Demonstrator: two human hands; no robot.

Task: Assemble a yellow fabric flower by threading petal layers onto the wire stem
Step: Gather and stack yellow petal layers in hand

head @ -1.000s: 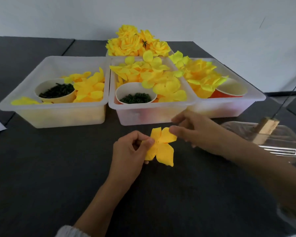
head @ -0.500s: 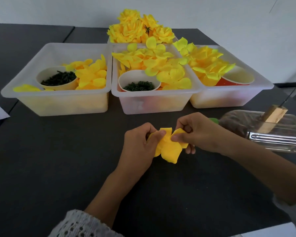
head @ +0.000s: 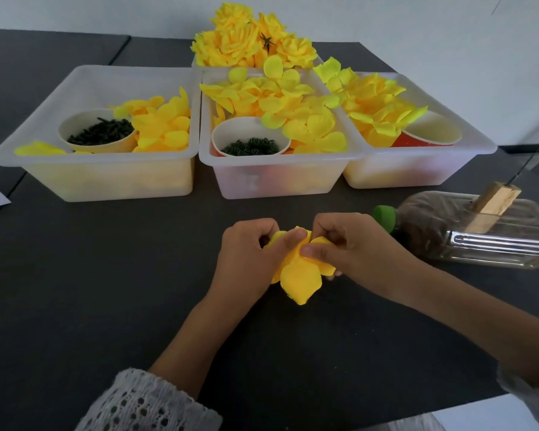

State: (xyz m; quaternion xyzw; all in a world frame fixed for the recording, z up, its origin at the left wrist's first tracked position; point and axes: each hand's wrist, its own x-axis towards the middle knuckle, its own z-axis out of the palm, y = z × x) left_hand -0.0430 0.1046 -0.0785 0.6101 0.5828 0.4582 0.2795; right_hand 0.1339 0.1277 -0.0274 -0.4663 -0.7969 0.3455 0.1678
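Left hand [head: 249,259] and right hand [head: 352,247] both pinch the petal layer [head: 299,281] in front of the middle bin [head: 277,178]; the fabric appears light, limp and crushable, so grip near its centre.

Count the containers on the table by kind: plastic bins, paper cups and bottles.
Clear plastic bins: 3 in the front row, left, middle, right; a fourth may sit under the finished flowers, mostly hidden.
Paper cups: 3, left, middle, right.
Bottles: 1, lying on its side.
Total: 7.
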